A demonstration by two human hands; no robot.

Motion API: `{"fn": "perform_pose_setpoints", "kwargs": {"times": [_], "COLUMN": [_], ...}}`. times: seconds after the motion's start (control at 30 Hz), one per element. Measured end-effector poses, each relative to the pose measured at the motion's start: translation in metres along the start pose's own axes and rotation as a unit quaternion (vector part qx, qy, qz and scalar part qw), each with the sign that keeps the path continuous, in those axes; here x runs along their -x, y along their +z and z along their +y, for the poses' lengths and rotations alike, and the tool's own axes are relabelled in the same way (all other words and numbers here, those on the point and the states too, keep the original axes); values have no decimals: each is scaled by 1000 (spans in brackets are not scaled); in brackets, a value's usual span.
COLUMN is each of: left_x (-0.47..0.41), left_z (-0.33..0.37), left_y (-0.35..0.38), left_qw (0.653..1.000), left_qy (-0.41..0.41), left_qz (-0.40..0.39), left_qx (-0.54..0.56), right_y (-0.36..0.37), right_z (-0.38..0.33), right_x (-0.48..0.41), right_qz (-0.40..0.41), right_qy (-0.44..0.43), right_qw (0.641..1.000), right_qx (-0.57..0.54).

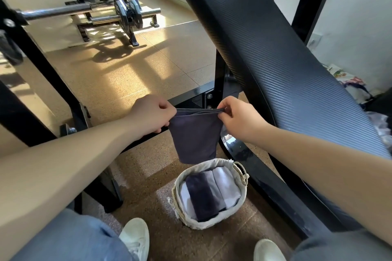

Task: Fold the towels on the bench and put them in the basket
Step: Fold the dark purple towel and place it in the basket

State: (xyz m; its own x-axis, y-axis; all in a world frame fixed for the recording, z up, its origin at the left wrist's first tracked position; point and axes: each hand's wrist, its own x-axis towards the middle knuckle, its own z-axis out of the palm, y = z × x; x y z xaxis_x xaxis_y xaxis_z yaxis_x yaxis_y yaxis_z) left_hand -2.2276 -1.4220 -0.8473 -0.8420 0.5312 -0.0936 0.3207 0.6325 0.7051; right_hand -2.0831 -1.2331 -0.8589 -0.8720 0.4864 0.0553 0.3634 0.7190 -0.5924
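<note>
Canvas, white: two shoes (135, 237) at the near edge of the view, on speckled tan floor (118, 78).

Woven basket (203, 225), pale liner, on the floor just beyond the shoes. Contents: folded towels (226, 184) packed upright side by side, one dark among paler ones. Room for another looks tight.

Dark navy towel (194, 135), in the air directly above the basket's far rim, hanging doubled. Left hand (150, 113) and right hand (237, 118) each pinch one end of its top edge, fingers curled, and the edge is stretched taut between them.

Step in hand, by judgement: folding this towel before it goes in. To do it well, match the corners at the top edge, bring the hands together to halve it again, then slide the narrow packet down on edge beside the others so they are not crushed.

Padded black desk (275, 59), ribbed cover, slanting off to the right. Pale crumpled cloth (379, 127) lies on its near right end; probably more towels, though the edge of the frame cuts them off.

Steel barbell (57, 9), far left.
</note>
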Motion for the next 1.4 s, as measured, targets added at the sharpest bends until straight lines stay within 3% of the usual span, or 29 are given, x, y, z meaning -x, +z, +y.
{"fn": "perform_pose_setpoints", "kwargs": {"times": [0.1, 0.27, 0.4, 0.57, 1.0, 1.27, 1.4], "left_x": [-1, 1, -3, 2, 1, -4, -4], "left_z": [0, 2, -7, -12, -15, -10, -12], "left_y": [0, -1, -6, 1, 0, -1, -3], "left_qw": [995, 943, 943, 962, 954, 937, 966], "left_qy": [-34, -93, -57, -52, -76, -106, -53], "left_qz": [-51, -172, -197, -185, -189, -79, -67], "left_qx": [77, 270, 263, 194, 220, 323, 243], "right_y": [0, 7, 6, 0, -1, -1, 0], "right_z": [-4, -6, -3, -2, 0, -1, -4], "right_x": [-2, 0, -3, 0, 3, 4, 5], "right_qz": [-2, -42, -18, -84, -89, -22, -26], "right_qy": [45, 133, 170, 155, 167, 132, 83], "right_qw": [995, 949, 927, 926, 920, 950, 963], "right_qx": [-88, -284, -334, -334, -343, -282, -255]}}
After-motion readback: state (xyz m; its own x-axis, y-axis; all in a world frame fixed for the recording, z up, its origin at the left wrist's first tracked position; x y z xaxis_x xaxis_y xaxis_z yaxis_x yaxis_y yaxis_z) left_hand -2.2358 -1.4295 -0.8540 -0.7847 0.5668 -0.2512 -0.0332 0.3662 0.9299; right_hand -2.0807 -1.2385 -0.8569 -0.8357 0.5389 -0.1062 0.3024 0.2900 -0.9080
